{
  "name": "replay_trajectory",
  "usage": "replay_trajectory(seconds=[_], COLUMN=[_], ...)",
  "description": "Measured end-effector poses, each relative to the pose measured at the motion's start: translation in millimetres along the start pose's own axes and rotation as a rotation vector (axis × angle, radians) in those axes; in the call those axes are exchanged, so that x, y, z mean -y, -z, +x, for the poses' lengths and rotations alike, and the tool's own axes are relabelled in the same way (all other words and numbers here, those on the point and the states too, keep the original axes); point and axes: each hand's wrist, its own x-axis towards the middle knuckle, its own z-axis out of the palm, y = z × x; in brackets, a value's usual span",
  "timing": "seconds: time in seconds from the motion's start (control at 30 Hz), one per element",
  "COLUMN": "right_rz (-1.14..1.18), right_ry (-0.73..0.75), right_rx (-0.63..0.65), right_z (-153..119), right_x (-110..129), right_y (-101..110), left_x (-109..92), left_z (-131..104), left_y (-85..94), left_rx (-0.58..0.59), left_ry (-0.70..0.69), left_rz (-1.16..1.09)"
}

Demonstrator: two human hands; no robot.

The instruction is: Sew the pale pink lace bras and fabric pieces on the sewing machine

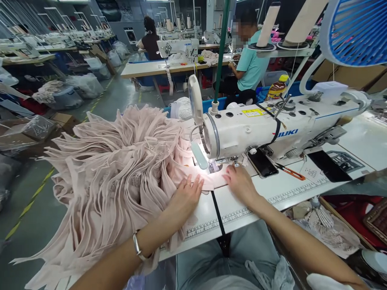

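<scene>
A pale pink fabric piece lies on the sewing machine's bed, lit by the lamp beside the needle. My left hand rests flat on its left part, fingers stretched out, with a ring on one finger. On the other side, my right hand has its fingers curled together at the fabric's right edge, near the presser foot. The white sewing machine stands just beyond both hands. A large heap of layered pink fabric pieces spreads left of my left hand, joined visually to the piece under the lamp.
Right of my right hand lie a smartphone and orange-handled snips. A printed ruler strip runs along the table's front. Thread cones and a blue fan stand above. Beyond, a person in a teal shirt sits at another table.
</scene>
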Motion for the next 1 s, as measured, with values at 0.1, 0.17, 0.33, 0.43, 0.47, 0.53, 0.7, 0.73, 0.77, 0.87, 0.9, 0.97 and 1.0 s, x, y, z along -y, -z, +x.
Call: replay_trajectory(seconds=[0.1, 0.17, 0.33, 0.43, 0.47, 0.53, 0.7, 0.73, 0.77, 0.87, 0.9, 0.97, 1.0], right_rz=[-0.178, -0.228, -0.068, 0.217, 0.284, 0.336, 0.169, 0.109, 0.054, -0.043, -0.062, -0.091, -0.107], right_ry=[-0.07, -0.066, -0.059, -0.082, -0.077, -0.069, 0.024, 0.069, 0.108, 0.152, 0.15, 0.142, 0.135], right_rx=[-0.045, 0.001, 0.032, 0.08, 0.108, 0.146, 0.129, 0.119, 0.108, 0.101, 0.112, 0.147, 0.167], right_z=[5, 9, 20, 22, 22, 21, 16, 14, 12, 9, 9, 9, 10], right_x=[-25, -33, -27, -16, -13, -7, -6, -6, -6, -3, 0, 5, 8], right_y=[8, 10, 5, -2, -4, -7, -10, -10, -10, -8, -6, -2, 2], left_x=[5, 10, 18, 25, 29, 38, 49, 44, 36, 1, -11, -29, -34], left_z=[2, 9, 27, 29, 29, 28, 31, 32, 34, 39, 40, 42, 42], left_y=[0.1, 5.2, 1.2, -15.1, -20.3, -28.1, -34.0, -33.7, -33.1, -29.3, -27.5, -22.9, -20.3], left_rx=[0.047, 0.04, -0.129, -0.248, -0.27, -0.298, -0.359, -0.349, -0.332, -0.266, -0.246, -0.202, -0.178], left_ry=[0.036, -0.001, -0.141, -0.155, -0.142, -0.111, -0.14, -0.173, -0.208, -0.241, -0.219, -0.156, -0.13], left_rz=[0.115, 0.138, 0.136, 0.032, -0.027, -0.146, -0.22, -0.191, -0.151, 0.0, 0.036, 0.06, 0.062])
